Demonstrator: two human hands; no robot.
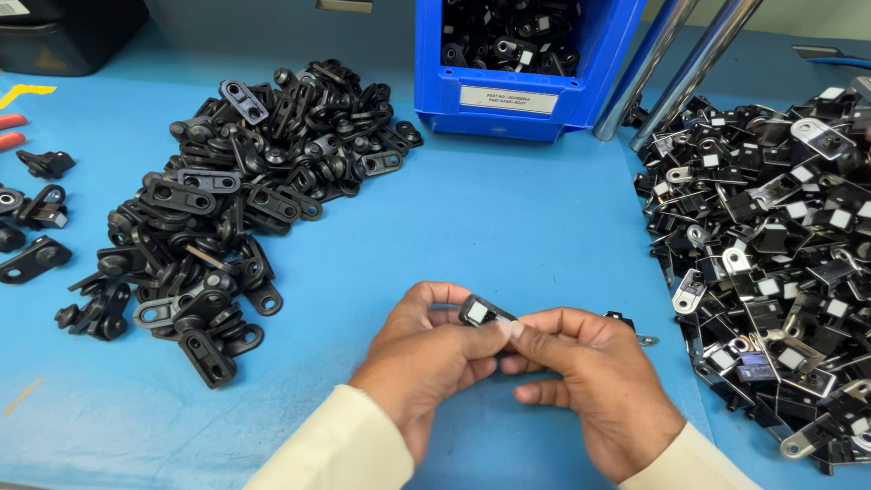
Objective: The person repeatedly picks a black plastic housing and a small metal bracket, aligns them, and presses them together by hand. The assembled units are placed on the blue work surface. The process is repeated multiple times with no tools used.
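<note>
**Both hands pinch one small black part, near centre of table**

L hand [419, 358] + R hand [585, 381] meet near centre, just above the blue table [508, 227]. Both grasp the same small black part [484, 312] w/ a white square on its face; held at fingertips, thumbs and forefingers closed on it, part lifted off the surface. Cream sleeves [340, 449] on both wrists.

Just right of R hand: another small part w/ metal tab [635, 328] lying on table, partly hidden behind the hand; touching or not, can't tell.

Left side: big pile of black brackets [236, 191], slotted plastic pieces, well apart from hands. Far left edge: few loose brackets [32, 227] apart from the pile, plus red handles [11, 132].

Right side: large heap of black parts w/ white squares and silver tabs [771, 254], same kind as the held one, near R hand but not touching.

Far centre: blue bin [517, 91] holding more such parts, white label on front. Two metal poles [676, 63] slant up right of bin. Dark box [63, 36] at far left corner.
</note>
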